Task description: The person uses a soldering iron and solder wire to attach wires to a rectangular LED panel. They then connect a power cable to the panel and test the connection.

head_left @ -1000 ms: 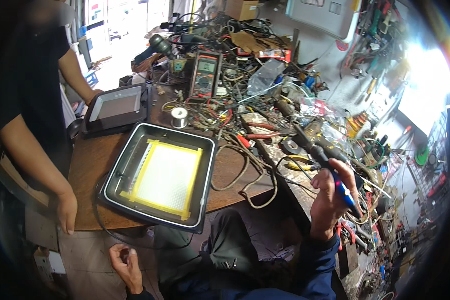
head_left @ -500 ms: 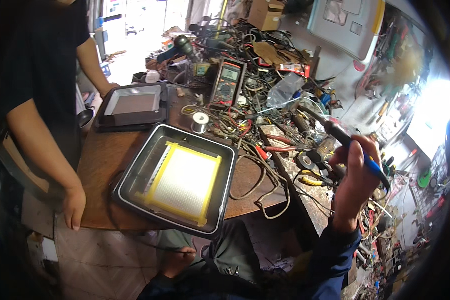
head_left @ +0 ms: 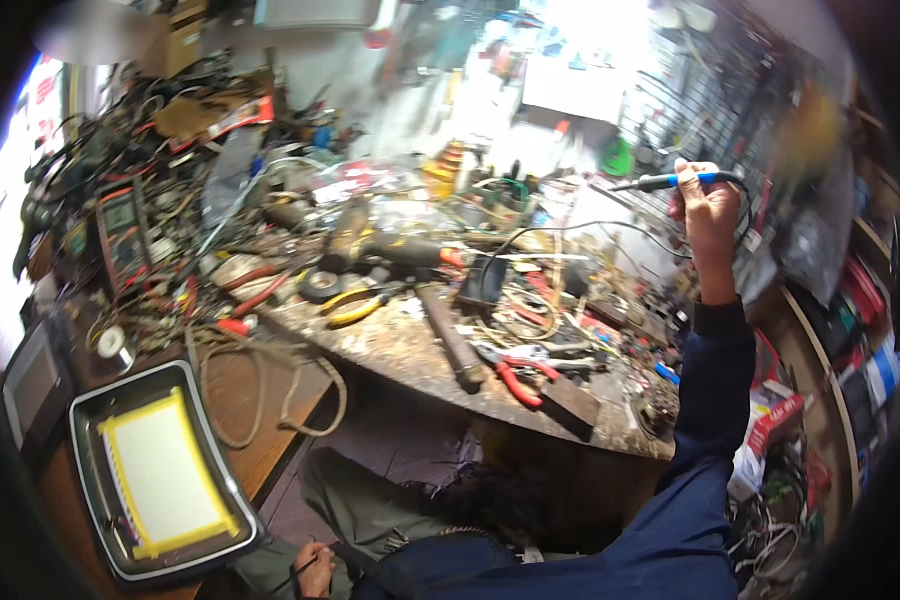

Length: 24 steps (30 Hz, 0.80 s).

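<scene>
Raised at the right, my right hand grips a soldering iron by its blue and black handle, its thin tip pointing left. The iron's dark cord loops off behind the wrist. Low over my lap, my left hand is closed round a thin black cord. On the wooden table at the left lies a dark tray-shaped casing with a pale rim. It holds a white panel edged in yellow tape. A solder spool stands behind it.
A worn workbench carries yellow-handled pliers, red-handled pliers, a hammer and heaped cables. Further left are a multimeter and a dark framed lid. Shelves with boxes stand at the right.
My view has swung right, toward the workbench and shelves. My right hand, still holding the soldering iron, has turned so the iron lies nearly level. The other person is out of view.
</scene>
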Each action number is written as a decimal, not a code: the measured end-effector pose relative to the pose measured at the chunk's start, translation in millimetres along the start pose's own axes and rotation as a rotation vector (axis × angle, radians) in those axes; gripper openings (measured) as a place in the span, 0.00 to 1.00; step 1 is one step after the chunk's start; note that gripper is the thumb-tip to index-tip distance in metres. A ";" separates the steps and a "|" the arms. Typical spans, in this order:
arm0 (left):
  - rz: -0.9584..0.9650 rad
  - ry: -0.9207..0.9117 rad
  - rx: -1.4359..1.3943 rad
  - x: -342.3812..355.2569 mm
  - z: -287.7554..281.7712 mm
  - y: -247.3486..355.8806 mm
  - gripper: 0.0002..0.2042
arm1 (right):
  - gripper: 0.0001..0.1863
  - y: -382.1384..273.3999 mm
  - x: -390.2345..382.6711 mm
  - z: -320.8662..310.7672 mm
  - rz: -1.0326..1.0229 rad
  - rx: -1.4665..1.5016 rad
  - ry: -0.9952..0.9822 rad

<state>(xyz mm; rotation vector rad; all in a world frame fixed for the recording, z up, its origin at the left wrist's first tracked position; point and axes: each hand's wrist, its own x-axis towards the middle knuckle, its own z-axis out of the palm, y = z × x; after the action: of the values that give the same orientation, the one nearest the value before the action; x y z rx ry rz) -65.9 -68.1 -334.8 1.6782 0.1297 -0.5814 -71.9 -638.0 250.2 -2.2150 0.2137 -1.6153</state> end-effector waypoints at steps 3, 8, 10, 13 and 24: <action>0.003 -0.076 0.075 22.6 -6.9 -19.0 0.14 | 0.13 56.3 -7.2 -68.3 0.194 -0.329 0.112; -0.002 -0.016 -0.050 45.6 -13.4 -42.8 0.11 | 0.14 114.8 -36.0 -121.2 0.239 -0.624 0.129; -0.008 -0.018 -0.167 45.0 -15.7 -44.7 0.10 | 0.16 141.0 -45.6 -134.0 0.277 -0.680 0.126; -0.108 0.037 -0.215 45.5 -18.4 -41.2 0.09 | 0.19 162.0 -61.2 -134.0 0.393 -0.776 0.126; -0.188 0.211 -0.397 39.3 -19.4 -32.2 0.12 | 0.18 266.4 -77.1 -146.0 0.504 -0.873 0.234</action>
<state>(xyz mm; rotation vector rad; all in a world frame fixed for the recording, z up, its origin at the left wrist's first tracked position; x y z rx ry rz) -39.0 -52.4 -379.4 1.3427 0.5262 -0.4792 -206.4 -886.5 115.0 -2.1947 1.6621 -1.6352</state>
